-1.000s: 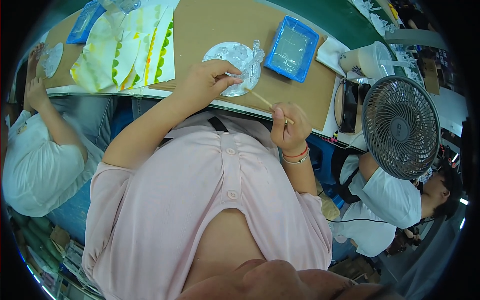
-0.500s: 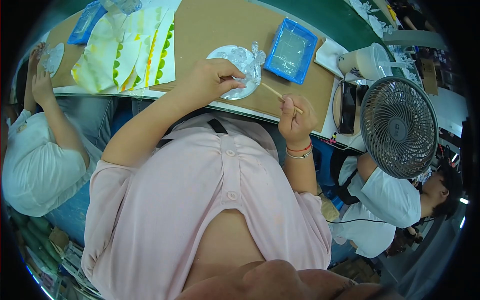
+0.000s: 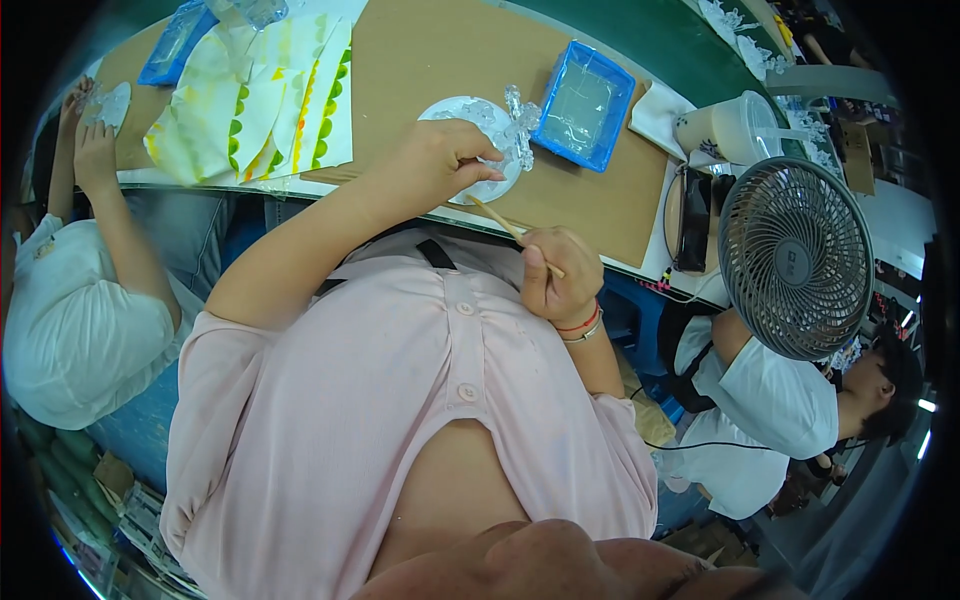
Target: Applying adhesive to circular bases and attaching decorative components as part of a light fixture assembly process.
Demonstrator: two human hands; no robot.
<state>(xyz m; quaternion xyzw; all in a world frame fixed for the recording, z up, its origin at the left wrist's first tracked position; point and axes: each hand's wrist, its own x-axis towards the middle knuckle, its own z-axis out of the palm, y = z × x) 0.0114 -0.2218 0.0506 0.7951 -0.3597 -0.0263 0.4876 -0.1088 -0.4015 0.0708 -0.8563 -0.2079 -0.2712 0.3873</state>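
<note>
Two hands work at a brown cardboard-topped table [image 3: 420,60]: the left hand [image 3: 432,165] clasps a white round plate [image 3: 470,112] bearing a clear crystal ornament [image 3: 518,125], while the right hand [image 3: 560,275], fingers closed, grips a thin wooden stick [image 3: 500,222] just below it.

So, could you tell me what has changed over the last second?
The right hand with the thin wooden stick rose a little toward the desk, then came back down toward the body; the stick's tip stays near the white disc. The left hand kept resting on the disc. The blue tray and fan did not move.
</note>
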